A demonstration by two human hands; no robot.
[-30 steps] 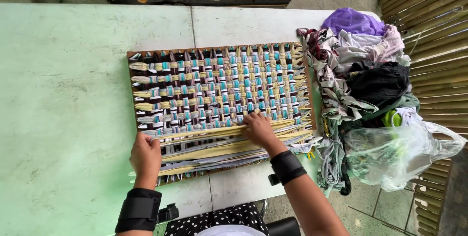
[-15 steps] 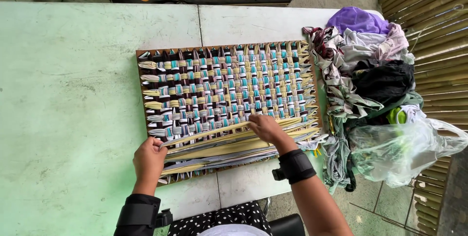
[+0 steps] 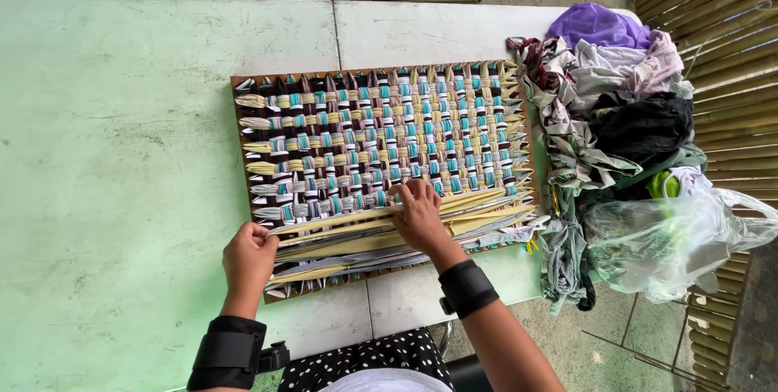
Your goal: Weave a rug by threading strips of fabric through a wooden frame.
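Observation:
A rectangular wooden weaving frame (image 3: 240,129) lies on the pale green table (image 3: 113,165), filled with woven fabric strips (image 3: 381,137) in teal, cream, grey and dark colours. Long flat wooden sticks (image 3: 478,202) run through the unwoven strands along the near edge. My left hand (image 3: 248,256) pinches the end of a strip at the frame's near left corner. My right hand (image 3: 420,215) presses down on the sticks at the edge of the weave, fingers spread. Both wrists wear black bands.
A heap of fabric scraps (image 3: 604,92) in purple, grey and black lies to the right of the frame, with a clear plastic bag (image 3: 677,238) beside it. A bamboo fence (image 3: 721,27) stands at the far right. The table's near edge runs just below the frame.
The view has shifted so the frame sits further right. My right hand has stayed on the sticks; my left hand has closed on the strip end at the frame's left side.

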